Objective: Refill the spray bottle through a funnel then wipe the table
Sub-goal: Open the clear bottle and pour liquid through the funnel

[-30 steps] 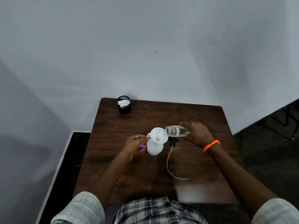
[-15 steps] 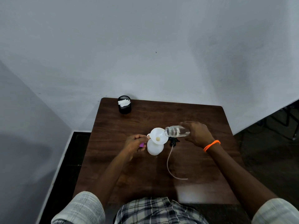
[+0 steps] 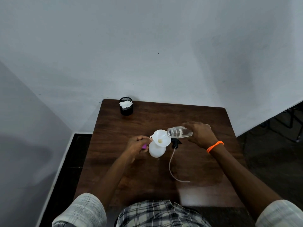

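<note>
— Nearly nothing has moved since a second ago: the clear bottle (image 3: pixel 180 132) has the same tilt, and both hands are where they were.

— Why does the right hand (image 3: pixel 200 132) hold it almost flat?

— I think for a slow stream. The fingers are wrapped around the base end, and the open mouth is just over the funnel (image 3: pixel 162 138) rim, at 3 o'clock of it. Some liquid is visible inside; the stream itself I cannot see.

— And the left hand (image 3: pixel 137 144)?

— It pinches the small tab of the funnel at 9 o'clock, probably so the funnel does not tip. Something purple (image 3: pixel 144 146) shows under the fingers; what it is I cannot tell.

— Where is the spray bottle (image 3: pixel 157 149)?

— White, upright, in the middle of the table (image 3: pixel 196 161), directly under the funnel, whose spout sits in its neck. The black spray head (image 3: pixel 175 143) with its long tube (image 3: pixel 172 166) lies at 3 o'clock of the bottle, put aside to free the neck.

— For wiping?

— The black mesh cup (image 3: pixel 126 106) at 11 o'clock, at the far corner, holds white tissue (image 3: pixel 125 104), well apart from the pouring. My guess is it waits there to stay dry.
</note>
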